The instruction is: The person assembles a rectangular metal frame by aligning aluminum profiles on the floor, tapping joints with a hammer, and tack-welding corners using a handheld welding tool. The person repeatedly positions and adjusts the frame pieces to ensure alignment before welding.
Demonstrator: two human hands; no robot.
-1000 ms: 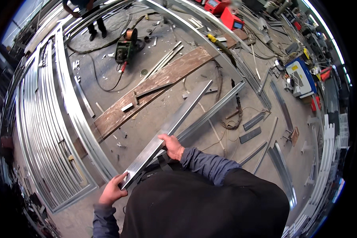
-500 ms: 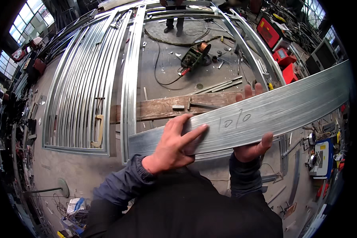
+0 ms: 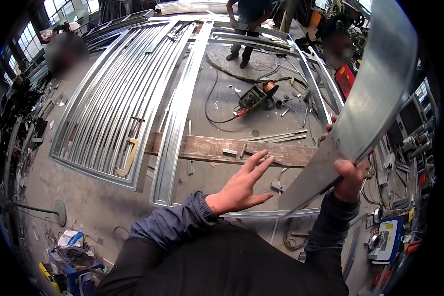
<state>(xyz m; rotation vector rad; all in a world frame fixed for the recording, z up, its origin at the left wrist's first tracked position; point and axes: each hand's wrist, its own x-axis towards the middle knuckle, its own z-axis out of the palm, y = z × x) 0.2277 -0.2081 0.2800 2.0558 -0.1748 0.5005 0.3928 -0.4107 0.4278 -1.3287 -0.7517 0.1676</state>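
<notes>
A long, flat galvanized metal bar (image 3: 360,106) with handwriting on its face rises steeply toward the upper right. Gripping it near its lower end is my right hand (image 3: 349,177), the thumb on the near edge and fingertips showing beyond the far edge. My left hand (image 3: 242,185) is open in the air, its fingers spread, apart from the bar's lower end. Beyond the left hand, a hammer (image 3: 251,152) and a short metal piece (image 3: 229,151) rest on a brown wooden plank (image 3: 202,147).
A barred metal frame (image 3: 96,175) lies left, with a yellow C-clamp (image 3: 128,160) on it. Ahead, a wire-feed unit (image 3: 254,97) and cables sit on the floor inside another frame (image 3: 175,148). Another person (image 3: 249,15) stands at the far side. A blue-white machine (image 3: 386,241) is at right.
The bar has swung from lying across in front of me to steeply upright at the right. My left hand has let go of it. The other person now shows more fully.
</notes>
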